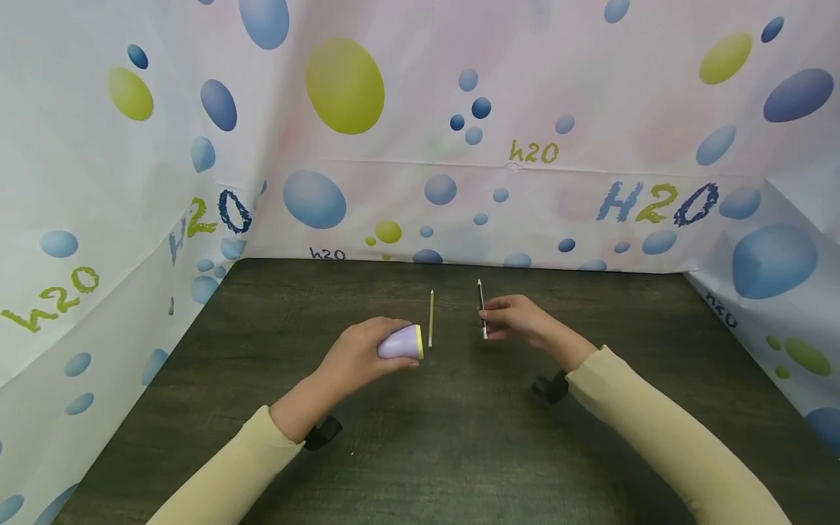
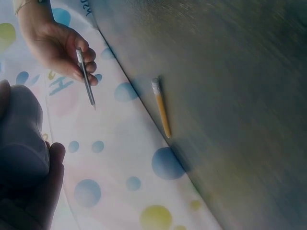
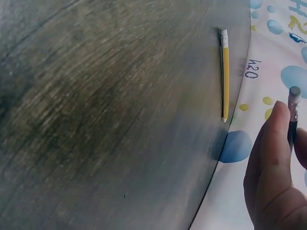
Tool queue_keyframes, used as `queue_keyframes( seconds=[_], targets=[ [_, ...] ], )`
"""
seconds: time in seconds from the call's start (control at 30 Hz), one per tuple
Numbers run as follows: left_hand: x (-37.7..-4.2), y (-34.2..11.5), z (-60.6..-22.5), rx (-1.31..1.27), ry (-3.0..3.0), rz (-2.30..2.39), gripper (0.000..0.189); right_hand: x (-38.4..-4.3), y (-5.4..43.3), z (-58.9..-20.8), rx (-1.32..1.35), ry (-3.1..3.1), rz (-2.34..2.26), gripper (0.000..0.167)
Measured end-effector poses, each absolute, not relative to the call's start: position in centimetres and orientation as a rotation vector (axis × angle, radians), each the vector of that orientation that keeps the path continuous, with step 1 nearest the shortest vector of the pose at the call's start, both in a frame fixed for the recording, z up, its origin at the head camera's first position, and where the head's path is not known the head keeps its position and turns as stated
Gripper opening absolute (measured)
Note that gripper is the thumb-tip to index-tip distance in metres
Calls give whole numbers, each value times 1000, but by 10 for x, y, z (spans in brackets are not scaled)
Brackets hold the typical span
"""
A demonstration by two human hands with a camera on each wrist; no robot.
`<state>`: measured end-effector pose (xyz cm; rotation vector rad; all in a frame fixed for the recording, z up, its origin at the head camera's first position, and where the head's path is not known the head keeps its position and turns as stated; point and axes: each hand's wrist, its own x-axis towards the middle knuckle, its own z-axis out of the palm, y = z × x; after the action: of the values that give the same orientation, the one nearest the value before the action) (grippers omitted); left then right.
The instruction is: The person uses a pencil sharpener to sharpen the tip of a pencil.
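- The left hand point(image 1: 354, 359) gripped the lilac cup point(image 1: 397, 343), tilted sideways, left of the yellow pencil point(image 1: 431, 319) on the table point(image 1: 420, 459).
- The right hand point(image 1: 518, 319), farther right, pinched the dark pencil point(image 1: 481, 299).
- A light, steady pinch and a firm cup grip seemed best.

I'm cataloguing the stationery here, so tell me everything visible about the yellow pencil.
The yellow pencil is slim and straight, apparently wooden, with a silvery metal-looking band and eraser at one end. It lies flat on the dark table, its pointed tip toward the backdrop, between the left hand and right hand; neither touches it.
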<state>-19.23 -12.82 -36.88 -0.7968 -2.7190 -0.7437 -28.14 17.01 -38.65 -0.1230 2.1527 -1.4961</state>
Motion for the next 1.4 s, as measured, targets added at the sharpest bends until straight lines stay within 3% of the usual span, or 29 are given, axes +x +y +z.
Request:
queue_keyframes(
  seconds=[0.97, 1.4],
  targets=[
    [-193, -128, -371, -799, -2733, -759, 49, -296, 160, -405, -24, 2102, -1396, 56],
    [-193, -128, -372, -802, -2723, -751, 49, -297, 150, -413, -12, 2208, -1325, 46]
  ],
)
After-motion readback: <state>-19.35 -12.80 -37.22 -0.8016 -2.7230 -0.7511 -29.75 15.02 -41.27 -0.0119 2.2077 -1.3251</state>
